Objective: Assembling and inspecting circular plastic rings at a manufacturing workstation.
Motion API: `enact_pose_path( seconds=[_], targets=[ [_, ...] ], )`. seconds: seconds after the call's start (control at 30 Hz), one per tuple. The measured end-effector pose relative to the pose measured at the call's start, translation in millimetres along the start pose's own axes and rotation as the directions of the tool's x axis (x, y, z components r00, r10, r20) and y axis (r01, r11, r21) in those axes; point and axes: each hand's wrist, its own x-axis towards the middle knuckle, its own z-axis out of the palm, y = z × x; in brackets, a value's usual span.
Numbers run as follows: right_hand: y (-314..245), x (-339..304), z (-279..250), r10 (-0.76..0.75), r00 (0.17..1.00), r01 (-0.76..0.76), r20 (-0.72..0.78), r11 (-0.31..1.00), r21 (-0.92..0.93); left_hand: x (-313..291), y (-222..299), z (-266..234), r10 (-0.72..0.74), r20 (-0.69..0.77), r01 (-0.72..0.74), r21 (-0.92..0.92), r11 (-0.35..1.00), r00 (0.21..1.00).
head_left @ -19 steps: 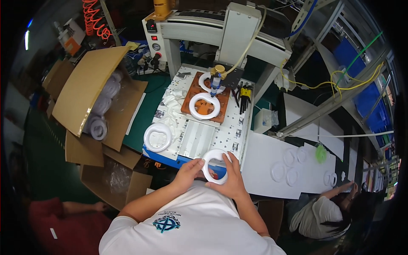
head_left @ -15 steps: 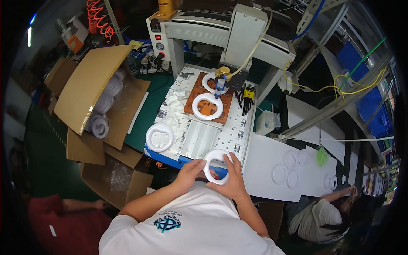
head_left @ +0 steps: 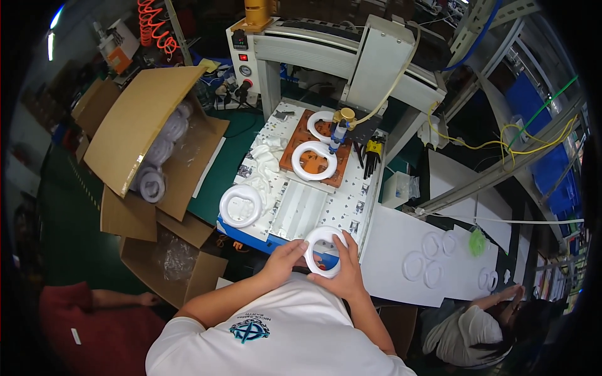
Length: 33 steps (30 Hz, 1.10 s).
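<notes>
A white plastic ring (head_left: 326, 230) is held between both my hands in front of my chest, at the near edge of the machine. My left hand (head_left: 282, 263) pinches its left rim with thumb and fingertips. My right hand (head_left: 343, 269) wraps round its right side, fingers over the top and thumb below. Beyond, another white ring (head_left: 296, 161) lies on a brown fixture plate (head_left: 337, 178), with a blue-tipped nozzle (head_left: 339, 133) over its upper right edge. A further ring (head_left: 311, 123) sits behind it. To the left, a white ring (head_left: 224, 208) lies on the machine bed beside a crumpled white cloth (head_left: 266, 164).
An open cardboard box (head_left: 135, 125) of bagged rings stands left, another box (head_left: 147, 263) below it. Several pale rings (head_left: 414, 266) lie on the white table (head_left: 389, 250) at right. Black-and-yellow tools (head_left: 373, 153) lie beside the fixture. One person (head_left: 94, 319) is at left, another (head_left: 467, 335) at right.
The view has shifted slightly, so the scene sits further right and lower. The nozzle has moved a little along the ring's right side. Both hands keep their hold on the ring.
</notes>
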Motion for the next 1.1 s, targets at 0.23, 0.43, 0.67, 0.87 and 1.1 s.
enact_pose_path(
  seconds=[0.23, 0.43, 0.67, 0.87, 1.1],
  targets=[
    [-1, 4, 3, 0.015, 0.999, -0.014, -0.040, 1.000, 0.027, -1, 0, -4, 0.006, -0.012, -0.006, 0.004, 1.000, 1.000],
    [1, 4, 4, 0.042, 0.998, -0.042, -0.055, 0.999, 0.012, 0, -7, -9, 0.029, -0.019, -0.029, 0.028, 0.999, 0.999],
    [0, 2, 3, 0.044, 0.998, -0.043, -0.051, 0.999, 0.009, -5, -5, -8, 0.037, -0.049, -0.034, 0.071, 0.997, 0.998],
    [2, 0, 5, 0.037, 0.998, -0.037, -0.046, 0.999, -0.001, -7, -7, -9, 0.038, -0.052, -0.034, 0.077, 0.996, 0.998],
    [1, -2, 7, 0.041, 0.998, -0.041, -0.051, 0.999, 0.011, -5, -9, -12, 0.041, -0.045, -0.037, 0.081, 0.996, 0.998]
  ],
)
